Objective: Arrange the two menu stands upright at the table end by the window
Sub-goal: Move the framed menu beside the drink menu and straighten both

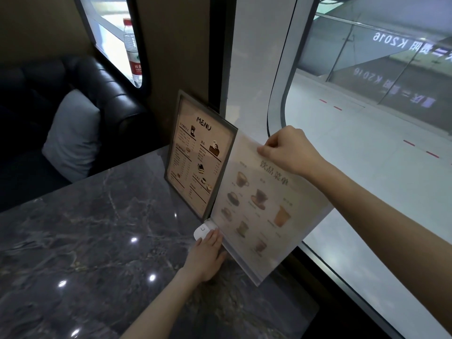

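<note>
Two menu stands are at the window end of a dark marble table (97, 228). The framed stand headed MENU (198, 155) is upright against the wall post. Beside it, nearer the window, a clear acrylic drinks menu stand (259, 211) is upright on its long lower edge. My right hand (291, 150) pinches its top edge. My left hand (208, 258) lies flat on the table, fingertips against the acrylic stand's base and touching a small white device (201, 231).
A large curved window (367, 167) runs along the table's right edge. A black leather sofa (80, 94) with a grey cushion (73, 135) sits beyond the table on the left. A water bottle (133, 52) stands on the far window sill.
</note>
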Demonstrator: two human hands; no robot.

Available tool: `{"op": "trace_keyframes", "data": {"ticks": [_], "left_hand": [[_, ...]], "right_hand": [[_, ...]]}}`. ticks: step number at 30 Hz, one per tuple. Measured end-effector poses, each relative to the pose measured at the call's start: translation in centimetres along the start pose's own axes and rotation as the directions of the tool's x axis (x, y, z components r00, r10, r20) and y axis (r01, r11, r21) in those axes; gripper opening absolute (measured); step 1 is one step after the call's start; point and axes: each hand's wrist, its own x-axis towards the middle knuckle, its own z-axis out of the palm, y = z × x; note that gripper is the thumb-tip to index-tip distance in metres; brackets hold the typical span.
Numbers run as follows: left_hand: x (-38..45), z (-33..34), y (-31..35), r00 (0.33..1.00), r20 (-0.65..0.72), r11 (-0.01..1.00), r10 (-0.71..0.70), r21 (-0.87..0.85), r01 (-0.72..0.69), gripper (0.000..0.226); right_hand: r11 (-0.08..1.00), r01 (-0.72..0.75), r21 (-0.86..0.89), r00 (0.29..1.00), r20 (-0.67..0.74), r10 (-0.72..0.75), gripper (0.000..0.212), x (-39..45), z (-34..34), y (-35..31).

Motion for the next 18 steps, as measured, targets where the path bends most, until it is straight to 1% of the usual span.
{"op": "trace_keyframes", "data": {"ticks": [13,15,18], "left_hand": [[-0.29,0.11,0.23,0.999,-0.006,0.999,-0.043,-0.023,0.043,0.06],[-0.37,-0.03,0.2,0.999,-0.007,0.999,-0.042,-0.028,0.042,0.06],[-0.67,-0.6,-0.1,0.999,-0.03,0.998,-0.037,-0.047,0.036,0.059]], "right_hand": [[1.0,-0.015,-0.023,0.999,0.05,0.016,0.034,-0.14,-0.04,-0.01],[1.0,-0.004,-0.013,0.999,0.042,0.004,0.03,-0.24,0.02,-0.2],[1.0,0.006,-0.022,1.0,-0.005,-0.006,0.029,-0.33,0.1,-0.51]]}}
